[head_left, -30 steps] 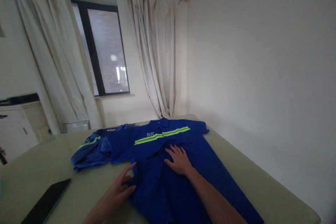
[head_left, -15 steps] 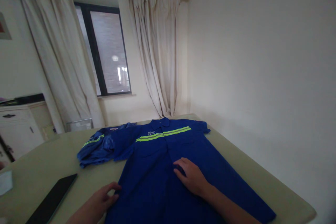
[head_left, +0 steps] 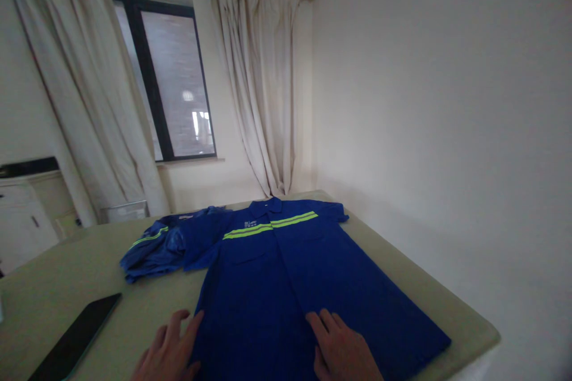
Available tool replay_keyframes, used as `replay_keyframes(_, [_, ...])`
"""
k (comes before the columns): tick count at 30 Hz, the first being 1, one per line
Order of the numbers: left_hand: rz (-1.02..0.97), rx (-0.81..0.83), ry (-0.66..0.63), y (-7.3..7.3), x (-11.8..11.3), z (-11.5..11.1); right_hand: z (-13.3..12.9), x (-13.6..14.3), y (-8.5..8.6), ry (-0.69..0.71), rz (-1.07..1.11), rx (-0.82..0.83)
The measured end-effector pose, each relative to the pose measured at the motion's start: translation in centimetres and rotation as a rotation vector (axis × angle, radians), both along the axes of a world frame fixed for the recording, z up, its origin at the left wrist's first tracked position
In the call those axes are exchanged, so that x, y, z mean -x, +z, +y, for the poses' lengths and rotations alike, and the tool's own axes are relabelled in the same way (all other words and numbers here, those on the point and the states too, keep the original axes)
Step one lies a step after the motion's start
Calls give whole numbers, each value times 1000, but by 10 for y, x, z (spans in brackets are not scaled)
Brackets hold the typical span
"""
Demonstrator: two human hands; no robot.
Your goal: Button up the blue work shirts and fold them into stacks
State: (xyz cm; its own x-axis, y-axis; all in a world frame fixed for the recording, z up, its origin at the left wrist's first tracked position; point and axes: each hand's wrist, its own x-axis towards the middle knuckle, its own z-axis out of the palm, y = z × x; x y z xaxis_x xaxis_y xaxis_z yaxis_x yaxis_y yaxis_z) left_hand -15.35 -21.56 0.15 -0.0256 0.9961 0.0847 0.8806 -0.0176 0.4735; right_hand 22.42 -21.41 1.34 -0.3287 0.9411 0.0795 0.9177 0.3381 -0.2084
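Observation:
A blue short-sleeved work shirt (head_left: pixel 263 286) lies front up, its collar toward the window and a yellow-green reflective band across the chest. At its left side edge is my left hand (head_left: pixel 172 348), fingers apart and fingertips touching the cloth. My right hand (head_left: pixel 344 345) rests on the lower front, just right of the button line, with fingers extended and nothing visible held. Both wrists fall outside the picture. A second blue garment (head_left: pixel 156 247) with a similar band lies crumpled beside the shirt's left sleeve.
A dark flat tablet-like object (head_left: pixel 78 336) lies on the pale green tabletop (head_left: pixel 102 262) at the left. The table's right edge runs along the wall (head_left: pixel 424 161). Behind stand a white cabinet (head_left: pixel 29 220), long curtains (head_left: pixel 254 71) and a window (head_left: pixel 176 83).
My right hand has moved down the shirt front toward me. My left hand has turned, fingers pointing more forward along the edge. The shirt's lower right side lies differently; the view has shifted slightly.

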Motion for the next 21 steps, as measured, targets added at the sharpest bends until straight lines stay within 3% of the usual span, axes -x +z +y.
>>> replay_keyframes(2, [-15,-11,-115,3,-44,-3,-5,1,6,-7,-27,23])
replay_keyframes(5, [-11,187,-393,4,-120,-3,-11,3,12,4,-82,88])
replay_keyframes(7, [63,243,-354,3,-157,-3,-15,1,13,12,-99,100])
replay_keyframes(9, [130,245,-298,4,-175,-2,-17,-2,12,27,-96,101])
replay_keyframes(12, [165,238,-314,11,-171,2,-19,-9,10,74,-83,97])
replay_keyframes(16, [148,200,-356,24,-147,19,-12,-8,15,135,70,44])
replay_keyframes(21, [148,187,-276,33,-125,65,33,19,26,110,201,-10])
